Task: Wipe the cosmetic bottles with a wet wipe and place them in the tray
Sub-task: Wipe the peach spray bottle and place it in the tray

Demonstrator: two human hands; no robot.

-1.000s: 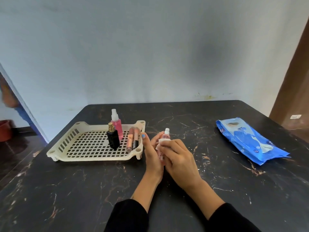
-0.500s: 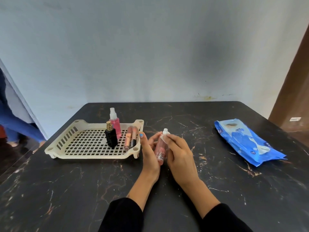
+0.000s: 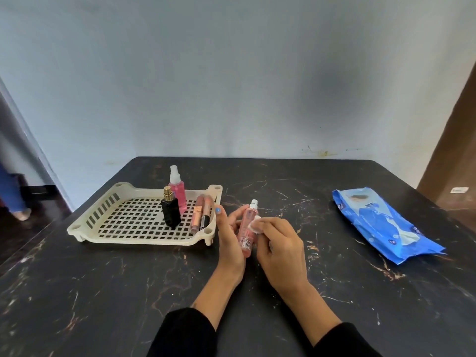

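Note:
My left hand [image 3: 229, 240] holds a slim pink spray bottle [image 3: 247, 231] with a white nozzle, tilted slightly, just right of the tray. My right hand [image 3: 279, 246] pinches a small white wet wipe [image 3: 255, 224] against the bottle's side. The cream perforated tray [image 3: 123, 228] sits at the left. Inside it stand a black bottle with a gold cap [image 3: 170, 210] and a pink spray bottle [image 3: 177, 189], while two slim lip-gloss tubes [image 3: 200, 213] lie along its right wall.
A blue wet-wipe pack [image 3: 383, 222] lies on the right of the black marble table [image 3: 103, 292]. A pale wall stands behind the table. At the far left a person's blue-clad leg [image 3: 10, 194] shows beyond the table edge.
The bottle has come further out of my hands and more of its pink body shows. My right hand with the wipe has slid from the cap down to the bottle's side.

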